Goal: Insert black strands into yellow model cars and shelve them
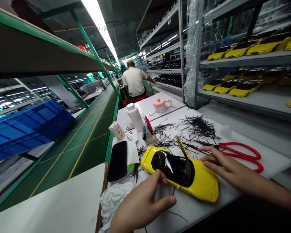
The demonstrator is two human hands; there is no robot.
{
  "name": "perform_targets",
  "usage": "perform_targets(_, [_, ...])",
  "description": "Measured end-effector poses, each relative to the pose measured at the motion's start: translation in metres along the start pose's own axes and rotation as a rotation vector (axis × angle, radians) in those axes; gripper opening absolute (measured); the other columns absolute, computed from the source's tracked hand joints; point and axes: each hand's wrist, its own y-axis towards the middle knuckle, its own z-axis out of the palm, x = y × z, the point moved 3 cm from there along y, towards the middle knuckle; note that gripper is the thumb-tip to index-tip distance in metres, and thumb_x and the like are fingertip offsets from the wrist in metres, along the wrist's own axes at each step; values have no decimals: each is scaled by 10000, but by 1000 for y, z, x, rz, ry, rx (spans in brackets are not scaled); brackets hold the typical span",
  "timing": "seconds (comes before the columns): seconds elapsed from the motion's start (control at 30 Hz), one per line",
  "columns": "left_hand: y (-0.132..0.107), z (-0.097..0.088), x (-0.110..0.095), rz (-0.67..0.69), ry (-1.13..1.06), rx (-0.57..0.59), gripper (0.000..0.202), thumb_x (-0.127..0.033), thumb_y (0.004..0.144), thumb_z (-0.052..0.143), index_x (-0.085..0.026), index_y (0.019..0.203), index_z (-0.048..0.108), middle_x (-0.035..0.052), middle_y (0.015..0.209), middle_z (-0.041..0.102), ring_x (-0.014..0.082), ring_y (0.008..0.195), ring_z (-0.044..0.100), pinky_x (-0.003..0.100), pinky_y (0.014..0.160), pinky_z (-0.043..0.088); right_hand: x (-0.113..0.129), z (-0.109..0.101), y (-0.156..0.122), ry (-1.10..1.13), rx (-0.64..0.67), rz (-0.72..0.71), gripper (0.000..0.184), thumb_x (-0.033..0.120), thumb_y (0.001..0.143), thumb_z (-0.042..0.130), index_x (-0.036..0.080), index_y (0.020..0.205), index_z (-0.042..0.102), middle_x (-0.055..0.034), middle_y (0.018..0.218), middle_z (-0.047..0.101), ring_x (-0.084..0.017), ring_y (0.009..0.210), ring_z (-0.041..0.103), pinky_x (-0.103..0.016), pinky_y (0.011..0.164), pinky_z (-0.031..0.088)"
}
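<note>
A yellow model car (205, 179) with dark glass sits on the white worktable in front of me. On its far side one door (183, 149) stands swung out. My left hand (145, 197) is at the near side of the car, bent fingers against its edge and thumb held apart. Stretched fingers of my right hand (223, 165) rest by the far front of the body, close to the open door. Red-handled scissors (242, 150) lie just beyond that hand. Thin black strips (200, 126) are scattered behind the car.
Left of the car lie a black phone (117, 160) and crumpled white paper (115, 200). Farther back stand a white bottle (135, 117) and a pink-lidded mug (160, 105). A green conveyor (82, 139) runs along the left. Shelves (232, 61) of yellow cars rise at right; a person (134, 81) sits ahead.
</note>
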Motion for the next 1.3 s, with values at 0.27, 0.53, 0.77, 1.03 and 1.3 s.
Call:
perform_targets(0.27, [11, -14, 4, 62, -235, -38, 265, -460, 891, 524, -234, 1019, 471, 25, 1046, 526, 185, 1009, 499, 278, 898, 400, 20, 26, -49, 267, 300, -119, 406, 310, 948, 492, 340, 1346, 423, -74, 1354, 579, -228, 1215, 569, -373, 983, 505])
perform_targets(0.53, [48, -23, 36, 12, -464, -377, 297, -451, 882, 540, -217, 810, 372, -41, 762, 397, 132, 771, 441, 240, 714, 365, 47, 33, -20, -38, 225, -277, 196, 254, 932, 428, 240, 1030, 598, -21, 850, 744, -163, 718, 716, -233, 624, 581])
perform_targets(0.77, [56, -23, 41, -46, -556, -503, 298, -436, 841, 600, -215, 872, 403, 39, 990, 591, 179, 1008, 560, 307, 903, 422, -2, -5, 46, -856, -200, -195, 109, 154, 862, 482, 167, 858, 590, -147, 890, 663, -303, 820, 631, -364, 600, 473])
perform_targets(1.03, [69, -37, 31, -139, -422, -439, 523, -558, 774, 632, -239, 1170, 509, 101, 1111, 688, 286, 1059, 620, 394, 947, 437, 33, -25, 43, -634, -332, -273, 71, 248, 894, 460, 196, 884, 507, -72, 781, 650, -223, 616, 626, -337, 542, 463])
perform_targets(1.3, [92, -27, 40, -24, -480, -525, 469, -500, 878, 523, -222, 1257, 516, 96, 1182, 652, 242, 1094, 607, 348, 957, 450, 60, 14, 26, 32, -219, -619, 144, 177, 891, 527, 220, 1022, 570, -35, 940, 696, -160, 855, 688, -265, 728, 581])
